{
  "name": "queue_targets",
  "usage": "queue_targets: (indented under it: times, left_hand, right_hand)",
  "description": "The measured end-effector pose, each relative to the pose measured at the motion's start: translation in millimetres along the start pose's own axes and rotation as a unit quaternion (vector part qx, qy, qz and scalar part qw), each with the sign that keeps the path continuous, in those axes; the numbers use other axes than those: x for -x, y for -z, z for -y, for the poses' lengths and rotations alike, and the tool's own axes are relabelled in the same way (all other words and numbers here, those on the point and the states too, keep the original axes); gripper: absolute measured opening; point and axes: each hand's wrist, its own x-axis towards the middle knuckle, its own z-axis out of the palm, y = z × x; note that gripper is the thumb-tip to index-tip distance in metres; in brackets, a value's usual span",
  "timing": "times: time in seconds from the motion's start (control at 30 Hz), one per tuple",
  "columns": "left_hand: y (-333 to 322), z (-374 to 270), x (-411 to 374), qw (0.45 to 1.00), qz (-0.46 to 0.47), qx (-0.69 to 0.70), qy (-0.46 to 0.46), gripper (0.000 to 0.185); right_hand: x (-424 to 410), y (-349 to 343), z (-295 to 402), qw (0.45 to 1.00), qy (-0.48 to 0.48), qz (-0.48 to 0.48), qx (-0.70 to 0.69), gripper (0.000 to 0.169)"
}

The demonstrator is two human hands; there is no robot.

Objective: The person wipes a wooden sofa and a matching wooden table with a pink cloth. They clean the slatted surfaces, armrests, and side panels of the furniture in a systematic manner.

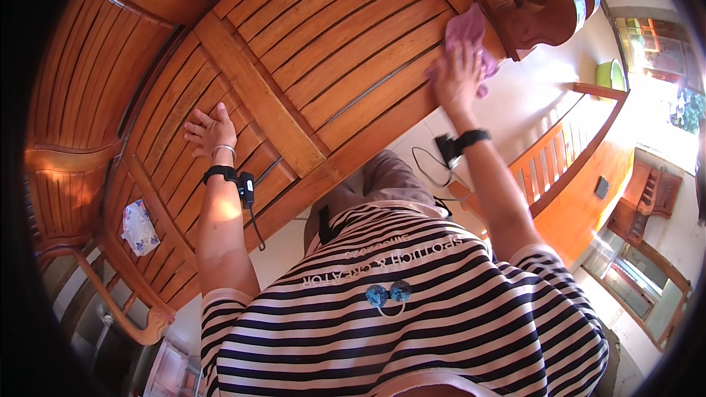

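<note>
Under my right hand (456, 81) is a crumpled pink-purple cloth (464, 26), at the right end of a slatted wooden bench seat (336, 38). The fingers lie stretched over the cloth, which hangs a little past the seat's front corner. My left hand (212, 131) rests with spread fingers on the slats, left of a broad wooden crosspiece (259, 96), and holds nothing. Both wrists carry black straps with small devices and cables.
A tissue pack (140, 228) with a floral print lies at the seat's left end. The carved armrest (543, 16) rises beside the cloth. Behind the seat stands a slatted backrest (91, 66). A wooden table (584, 204) with a small dark object (602, 187) is at right.
</note>
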Motion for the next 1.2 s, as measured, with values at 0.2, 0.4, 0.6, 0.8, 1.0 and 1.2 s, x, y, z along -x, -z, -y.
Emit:
queue_targets:
  times: [0.2, 0.4, 0.6, 0.8, 1.0, 1.2]
  left_hand:
    - [-3, 6, -1, 1.000, -0.012, -0.012, 0.002, 0.090]
    - [5, 0, 8, 1.000, -0.011, -0.016, 0.004, 0.087]
    - [7, -11, 15, 0.999, -0.028, -0.021, 0.003, 0.085]
    - [7, -7, 16, 0.999, -0.047, -0.024, 0.009, 0.084]
    - [4, -6, 19, 0.998, -0.060, -0.012, 0.006, 0.083]
    - [10, -12, 21, 0.998, -0.066, -0.017, 0.009, 0.081]
  right_hand:
    - [91, 59, 92, 0.850, 0.400, 0.293, -0.180, 0.067]
    - [10, 27, 5, 0.929, 0.276, 0.165, -0.184, 0.054]
    - [-37, -5, -25, 0.999, 0.012, 0.044, 0.005, 0.060]
    - [85, 46, 123, 0.844, 0.455, 0.264, -0.108, 0.065]
    - [18, 28, 74, 0.885, 0.309, 0.305, -0.166, 0.065]
    - [-45, -11, 42, 0.991, 0.039, 0.108, 0.066, 0.076]
